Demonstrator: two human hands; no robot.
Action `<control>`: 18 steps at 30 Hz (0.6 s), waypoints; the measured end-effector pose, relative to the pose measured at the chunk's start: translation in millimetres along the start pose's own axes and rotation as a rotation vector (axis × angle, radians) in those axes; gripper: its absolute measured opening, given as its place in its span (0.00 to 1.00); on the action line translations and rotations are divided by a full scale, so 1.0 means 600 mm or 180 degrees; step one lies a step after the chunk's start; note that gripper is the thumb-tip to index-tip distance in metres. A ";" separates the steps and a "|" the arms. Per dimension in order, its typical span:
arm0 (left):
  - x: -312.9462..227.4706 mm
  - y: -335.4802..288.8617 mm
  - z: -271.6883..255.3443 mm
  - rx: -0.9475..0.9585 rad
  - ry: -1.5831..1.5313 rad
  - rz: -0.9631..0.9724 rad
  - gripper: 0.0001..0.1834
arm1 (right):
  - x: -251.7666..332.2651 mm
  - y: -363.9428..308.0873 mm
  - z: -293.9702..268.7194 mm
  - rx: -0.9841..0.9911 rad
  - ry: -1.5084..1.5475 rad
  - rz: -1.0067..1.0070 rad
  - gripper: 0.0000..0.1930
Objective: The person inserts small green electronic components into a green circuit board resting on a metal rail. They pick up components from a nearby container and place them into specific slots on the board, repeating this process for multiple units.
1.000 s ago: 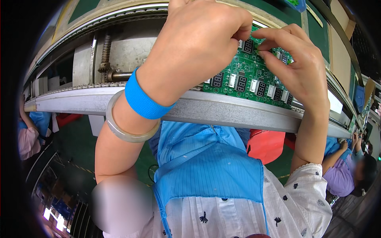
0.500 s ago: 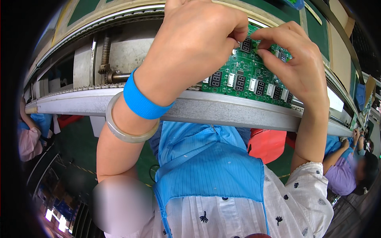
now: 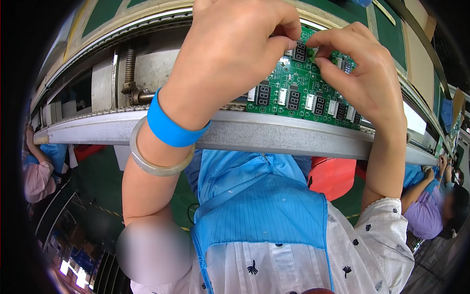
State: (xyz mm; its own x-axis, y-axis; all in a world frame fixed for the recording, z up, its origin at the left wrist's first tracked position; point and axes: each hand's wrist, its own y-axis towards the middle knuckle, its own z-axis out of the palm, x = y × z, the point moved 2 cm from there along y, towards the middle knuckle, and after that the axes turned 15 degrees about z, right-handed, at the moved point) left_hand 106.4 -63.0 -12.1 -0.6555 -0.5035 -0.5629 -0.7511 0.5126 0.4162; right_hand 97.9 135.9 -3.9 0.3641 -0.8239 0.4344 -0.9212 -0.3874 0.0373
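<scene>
Item: green circuit board (image 3: 303, 93), thin rigid panel carrying rows of small black digit displays (image 3: 263, 94) and white connectors; it lies on the conveyor rail (image 3: 254, 133) before you; likely light, stiff, fragile at its parts; hold it by the bare edges. Your left hand (image 3: 235, 49) and right hand (image 3: 362, 73) pinch, fingertips together, at a small part on its upper area.

Both hands (image 3: 245, 54) crowd circuit board (image 3: 303, 95) top; metal rail (image 3: 274, 134) fronts it; open room below rail.
</scene>
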 end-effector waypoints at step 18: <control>0.010 -0.001 0.006 0.0180 0.0386 0.0024 0.07 | -0.003 0.000 -0.003 -0.0058 -0.0102 0.0102 0.10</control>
State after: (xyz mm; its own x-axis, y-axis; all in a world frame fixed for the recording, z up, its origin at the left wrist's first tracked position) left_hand 103.0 -63.9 -18.2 -0.6684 -0.5782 -0.4679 -0.7427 0.5533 0.3771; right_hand 96.7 138.1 -2.8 0.3383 -0.8487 0.4065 -0.9347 -0.3532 0.0405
